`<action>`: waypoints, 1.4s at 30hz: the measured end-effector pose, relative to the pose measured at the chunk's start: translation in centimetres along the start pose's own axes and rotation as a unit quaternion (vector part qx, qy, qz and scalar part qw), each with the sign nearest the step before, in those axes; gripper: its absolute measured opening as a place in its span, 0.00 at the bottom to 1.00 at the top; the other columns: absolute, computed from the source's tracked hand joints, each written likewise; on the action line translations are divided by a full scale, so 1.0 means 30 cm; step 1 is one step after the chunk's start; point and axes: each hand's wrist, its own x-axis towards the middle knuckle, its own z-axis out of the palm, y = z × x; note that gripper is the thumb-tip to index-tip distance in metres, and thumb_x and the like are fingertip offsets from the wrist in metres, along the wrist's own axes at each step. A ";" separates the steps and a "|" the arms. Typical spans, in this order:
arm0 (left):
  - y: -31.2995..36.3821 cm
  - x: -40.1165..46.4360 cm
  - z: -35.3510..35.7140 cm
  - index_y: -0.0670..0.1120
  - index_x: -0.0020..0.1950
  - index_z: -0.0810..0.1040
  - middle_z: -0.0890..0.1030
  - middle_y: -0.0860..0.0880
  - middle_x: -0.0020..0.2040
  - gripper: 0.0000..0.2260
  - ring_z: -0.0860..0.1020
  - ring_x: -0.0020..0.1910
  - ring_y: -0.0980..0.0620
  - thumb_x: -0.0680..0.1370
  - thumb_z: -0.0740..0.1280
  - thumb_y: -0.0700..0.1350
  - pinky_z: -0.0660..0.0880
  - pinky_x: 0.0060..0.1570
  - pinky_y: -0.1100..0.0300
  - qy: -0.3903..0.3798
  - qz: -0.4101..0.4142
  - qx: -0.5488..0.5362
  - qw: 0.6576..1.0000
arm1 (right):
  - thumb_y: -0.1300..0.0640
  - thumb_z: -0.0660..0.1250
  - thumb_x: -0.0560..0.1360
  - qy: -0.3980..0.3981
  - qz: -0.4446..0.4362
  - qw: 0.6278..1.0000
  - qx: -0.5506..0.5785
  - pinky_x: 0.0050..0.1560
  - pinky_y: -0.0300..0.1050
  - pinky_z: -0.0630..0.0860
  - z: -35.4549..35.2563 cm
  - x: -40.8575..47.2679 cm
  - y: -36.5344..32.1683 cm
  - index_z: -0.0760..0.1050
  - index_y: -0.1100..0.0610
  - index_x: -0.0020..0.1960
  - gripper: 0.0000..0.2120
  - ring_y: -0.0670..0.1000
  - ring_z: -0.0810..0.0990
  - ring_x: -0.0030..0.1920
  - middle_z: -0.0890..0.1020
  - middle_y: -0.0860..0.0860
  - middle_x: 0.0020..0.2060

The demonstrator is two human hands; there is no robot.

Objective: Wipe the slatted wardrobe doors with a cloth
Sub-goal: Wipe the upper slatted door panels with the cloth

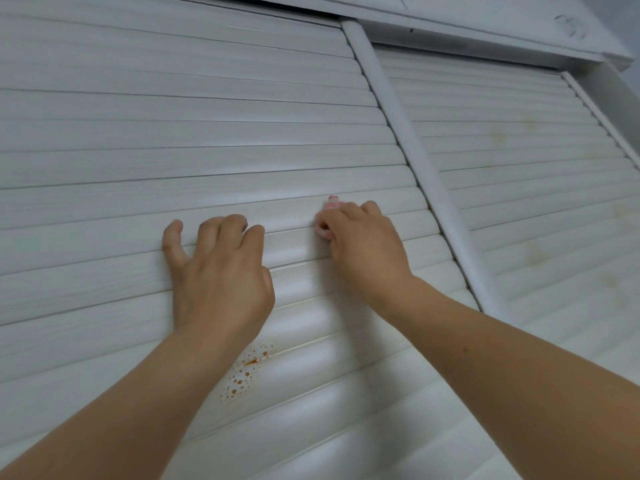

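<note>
The white slatted wardrobe door (173, 140) fills the view, with a second slatted door (519, 161) to its right. My right hand (363, 244) grips a small pink and white cloth (329, 216) and holds it against a slat near the door's right edge. Most of the cloth is hidden under the fingers. My left hand (218, 271) rests flat on the slats just left of it, fingertips bent over a slat's edge.
A white upright frame post (415, 161) separates the two doors. An orange speckled stain (246, 372) marks the slats below my left wrist. Faint yellowish marks (498, 136) show on the right door. The wardrobe's top rail (485, 32) runs above.
</note>
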 end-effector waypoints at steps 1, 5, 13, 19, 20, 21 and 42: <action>-0.002 -0.002 0.000 0.44 0.51 0.78 0.77 0.45 0.52 0.21 0.73 0.54 0.44 0.67 0.49 0.44 0.51 0.63 0.41 0.002 0.003 -0.004 1.000 | 0.57 0.49 0.74 -0.007 0.023 1.000 -0.014 0.40 0.45 0.59 -0.006 0.003 0.020 0.77 0.54 0.48 0.17 0.58 0.73 0.46 0.80 0.52 0.51; -0.044 -0.010 -0.004 0.44 0.59 0.76 0.79 0.46 0.52 0.24 0.77 0.52 0.44 0.67 0.50 0.43 0.54 0.62 0.44 0.012 0.028 -0.022 0.999 | 0.61 0.53 0.79 -0.051 0.082 0.995 0.002 0.46 0.45 0.58 -0.010 0.012 0.023 0.74 0.52 0.55 0.13 0.55 0.68 0.56 0.75 0.48 0.60; -0.080 -0.017 -0.029 0.45 0.69 0.67 0.79 0.46 0.53 0.31 0.76 0.54 0.44 0.65 0.56 0.37 0.57 0.64 0.41 0.002 -0.005 -0.092 0.996 | 0.57 0.55 0.79 -0.008 -0.039 0.996 0.079 0.43 0.47 0.54 0.040 0.035 -0.258 0.78 0.55 0.53 0.13 0.59 0.69 0.53 0.78 0.54 0.56; -0.098 -0.026 -0.034 0.45 0.69 0.68 0.79 0.46 0.53 0.30 0.75 0.55 0.44 0.65 0.56 0.38 0.56 0.64 0.40 0.000 -0.005 -0.055 0.999 | 0.51 0.46 0.73 -0.011 -0.042 0.998 0.054 0.41 0.47 0.58 0.032 0.026 -0.205 0.78 0.52 0.45 0.21 0.58 0.73 0.45 0.80 0.51 0.46; -0.089 -0.026 -0.030 0.45 0.68 0.68 0.79 0.46 0.53 0.30 0.75 0.55 0.44 0.65 0.56 0.38 0.56 0.64 0.39 0.000 -0.002 -0.050 0.999 | 0.50 0.45 0.72 -0.016 -0.036 0.998 0.054 0.41 0.47 0.58 0.030 0.023 -0.175 0.78 0.52 0.46 0.22 0.58 0.72 0.46 0.80 0.51 0.47; -0.080 -0.026 -0.027 0.45 0.68 0.69 0.79 0.46 0.53 0.29 0.75 0.55 0.44 0.65 0.56 0.38 0.57 0.64 0.39 0.001 0.000 -0.047 0.999 | 0.50 0.45 0.72 -0.016 -0.029 0.998 0.055 0.42 0.47 0.58 0.026 0.020 -0.141 0.78 0.52 0.46 0.22 0.58 0.72 0.47 0.80 0.51 0.47; 0.010 -0.007 0.007 0.44 0.65 0.72 0.77 0.45 0.51 0.26 0.75 0.54 0.43 0.67 0.57 0.36 0.55 0.65 0.37 0.006 -0.022 -0.002 1.000 | 0.69 0.54 0.75 0.012 0.185 0.981 0.065 0.65 0.23 0.49 0.027 -0.051 0.380 0.71 0.69 0.63 0.18 0.55 0.61 0.72 0.69 0.60 0.68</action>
